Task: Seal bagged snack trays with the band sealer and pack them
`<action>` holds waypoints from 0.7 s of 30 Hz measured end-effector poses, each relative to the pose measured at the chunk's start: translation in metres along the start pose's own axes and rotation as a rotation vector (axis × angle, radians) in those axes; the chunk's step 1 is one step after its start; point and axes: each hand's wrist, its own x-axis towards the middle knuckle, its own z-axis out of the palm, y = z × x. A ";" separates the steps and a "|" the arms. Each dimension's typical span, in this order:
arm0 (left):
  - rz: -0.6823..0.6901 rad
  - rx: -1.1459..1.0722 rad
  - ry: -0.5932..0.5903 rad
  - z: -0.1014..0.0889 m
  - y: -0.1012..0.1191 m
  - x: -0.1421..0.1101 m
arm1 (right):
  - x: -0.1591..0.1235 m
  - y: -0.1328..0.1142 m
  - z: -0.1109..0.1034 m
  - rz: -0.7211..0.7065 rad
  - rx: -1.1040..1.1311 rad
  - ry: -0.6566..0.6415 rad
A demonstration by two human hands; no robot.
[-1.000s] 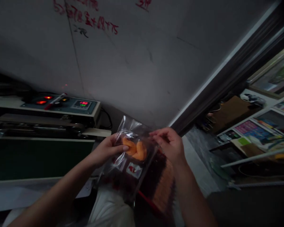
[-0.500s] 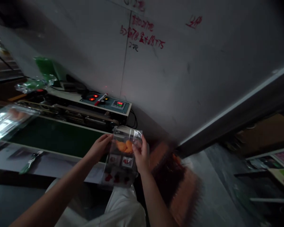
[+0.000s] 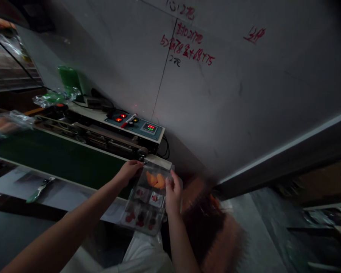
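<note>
One clear pouch held by two hands.

A clear plastic food bag sits between the left hand and right hand, near the right end of a metal band sealer, which stands before a plaster wall, with its green conveyor belt extending left.

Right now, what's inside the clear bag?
Inside the clear bag are orange pieces, white squares with red marks, and red bits. The right hand covers one edge, so whatever's behind it can't be seen.
</note>
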 end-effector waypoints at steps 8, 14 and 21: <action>0.039 0.090 0.097 0.013 -0.008 0.016 | 0.008 0.012 -0.002 -0.005 -0.120 0.069; 0.040 0.114 0.155 0.001 -0.005 0.022 | 0.011 0.005 0.022 0.009 -0.136 0.083; 0.047 0.113 0.213 -0.017 0.002 0.027 | 0.013 0.001 0.052 -0.034 -0.185 0.131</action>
